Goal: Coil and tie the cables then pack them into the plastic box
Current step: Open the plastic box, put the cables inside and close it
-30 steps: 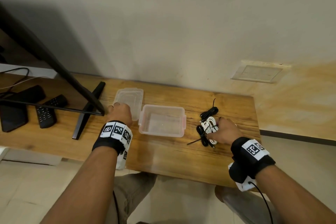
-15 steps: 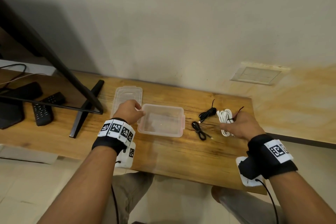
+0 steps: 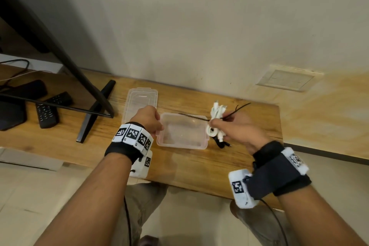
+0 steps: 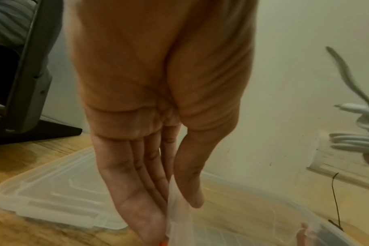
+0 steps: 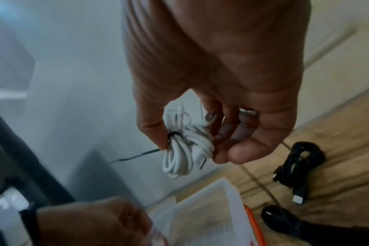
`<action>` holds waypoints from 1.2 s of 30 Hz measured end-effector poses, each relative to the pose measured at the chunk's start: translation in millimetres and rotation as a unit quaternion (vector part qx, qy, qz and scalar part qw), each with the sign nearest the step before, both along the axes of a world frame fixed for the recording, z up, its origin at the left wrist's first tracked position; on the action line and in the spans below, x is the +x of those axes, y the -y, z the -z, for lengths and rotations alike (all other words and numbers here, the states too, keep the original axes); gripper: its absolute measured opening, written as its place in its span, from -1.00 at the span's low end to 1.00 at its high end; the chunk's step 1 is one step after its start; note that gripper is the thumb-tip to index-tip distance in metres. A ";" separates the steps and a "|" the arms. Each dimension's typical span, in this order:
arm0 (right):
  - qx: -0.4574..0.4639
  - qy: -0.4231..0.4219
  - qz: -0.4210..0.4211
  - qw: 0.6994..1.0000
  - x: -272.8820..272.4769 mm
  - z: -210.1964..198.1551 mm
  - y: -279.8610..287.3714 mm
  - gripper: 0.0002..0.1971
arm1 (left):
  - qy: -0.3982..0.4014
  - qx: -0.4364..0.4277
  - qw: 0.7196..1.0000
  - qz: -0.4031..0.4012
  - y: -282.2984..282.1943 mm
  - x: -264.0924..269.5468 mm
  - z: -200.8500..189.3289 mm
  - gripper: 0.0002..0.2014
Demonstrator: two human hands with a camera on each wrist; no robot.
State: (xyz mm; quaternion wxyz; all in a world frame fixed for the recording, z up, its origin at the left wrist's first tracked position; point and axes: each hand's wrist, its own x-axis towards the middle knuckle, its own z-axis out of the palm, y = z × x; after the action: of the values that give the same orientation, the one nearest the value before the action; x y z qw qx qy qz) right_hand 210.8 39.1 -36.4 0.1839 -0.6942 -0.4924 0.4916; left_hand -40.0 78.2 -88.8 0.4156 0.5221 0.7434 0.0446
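A clear plastic box (image 3: 182, 142) stands open on the wooden table (image 3: 179, 168). My left hand (image 3: 148, 119) pinches its left wall between thumb and fingers (image 4: 150, 191). My right hand (image 3: 237, 126) holds a coiled white cable (image 3: 215, 120) bound with a black tie, lifted just right of the box's right rim; the same white cable (image 5: 183, 143) shows between thumb and fingers in the right wrist view. A coiled black cable (image 5: 299, 159) lies on the table to the right of the box, mostly hidden under my right hand in the head view.
The box's clear lid (image 3: 140, 102) lies flat behind my left hand. A monitor stand (image 3: 95, 110) and two remotes (image 3: 50, 112) sit to the left. A wall (image 3: 199, 36) runs along the table's far edge; the table's right end (image 3: 279, 126) is near my right hand.
My right hand lifted the white cable from the table and carried it left toward the box. My left hand moved from the lid to the box's left wall.
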 end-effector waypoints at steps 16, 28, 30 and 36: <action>0.035 0.224 -0.143 0.963 -78.0 38.2 4.7 -0.69 | -0.017 -0.003 1.000 -0.003 4.2 5.8 -5.1 -0.76; 0.082 0.475 -0.204 0.852 -96.7 70.5 1.4 -0.64 | -0.001 -0.005 1.000 -0.006 3.7 4.8 -4.0 -0.76; 0.078 0.436 -0.217 0.870 -90.6 65.7 -1.2 -0.65 | -0.002 -0.006 1.000 -0.004 3.5 4.3 -4.0 -0.78; 0.061 0.315 -0.204 0.925 -71.3 53.5 -5.8 -0.71 | 0.000 -0.008 1.000 -0.007 3.4 4.1 -3.9 -0.77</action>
State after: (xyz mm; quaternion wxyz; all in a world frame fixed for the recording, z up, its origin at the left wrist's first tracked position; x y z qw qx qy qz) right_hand 139.5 44.9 -89.8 -0.0432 -0.6854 -0.6851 0.2431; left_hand -35.9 74.8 -84.9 0.4191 0.5138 0.7474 0.0415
